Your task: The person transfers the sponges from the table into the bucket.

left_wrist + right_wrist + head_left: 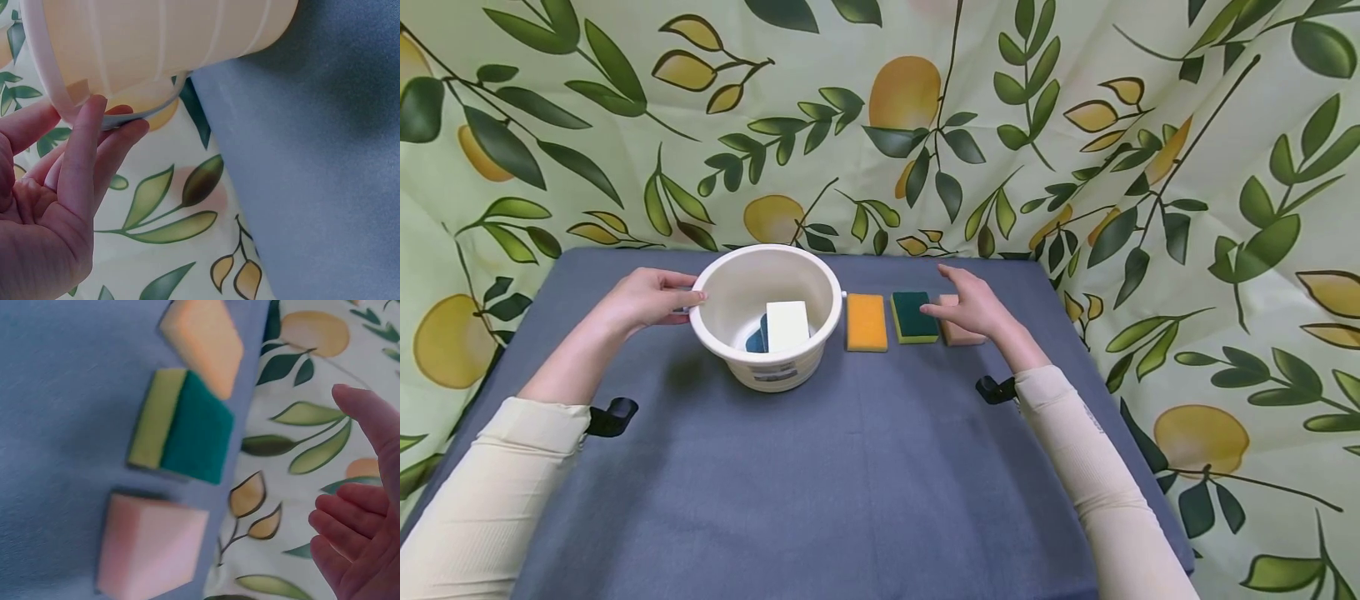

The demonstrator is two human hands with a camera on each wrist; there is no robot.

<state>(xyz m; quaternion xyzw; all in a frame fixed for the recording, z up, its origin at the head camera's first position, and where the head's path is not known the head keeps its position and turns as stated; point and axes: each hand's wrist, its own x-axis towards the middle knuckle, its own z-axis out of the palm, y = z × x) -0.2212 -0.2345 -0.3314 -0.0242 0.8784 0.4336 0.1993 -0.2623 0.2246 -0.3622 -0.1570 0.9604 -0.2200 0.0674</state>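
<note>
My left hand [658,298] pinches the rim of a white plastic bucket [811,363] between thumb and fingers. In the left wrist view, the bucket's thin handle [164,107] hangs by the fingertips. Inside the bucket lie a white sponge block [788,325] and a blue piece [755,340] partly hidden behind it. My right hand [972,307] hovers with spread fingers over a green-and-yellow sponge [914,312] and a pink sponge [961,333], holding nothing. An orange sponge [867,323] lies between the bucket and the green one.
A blue-grey cloth covers the table [850,483]. Behind and beside it hangs a curtain [842,75] printed with leaves and lemons. Black straps [613,417] are on both wrists.
</note>
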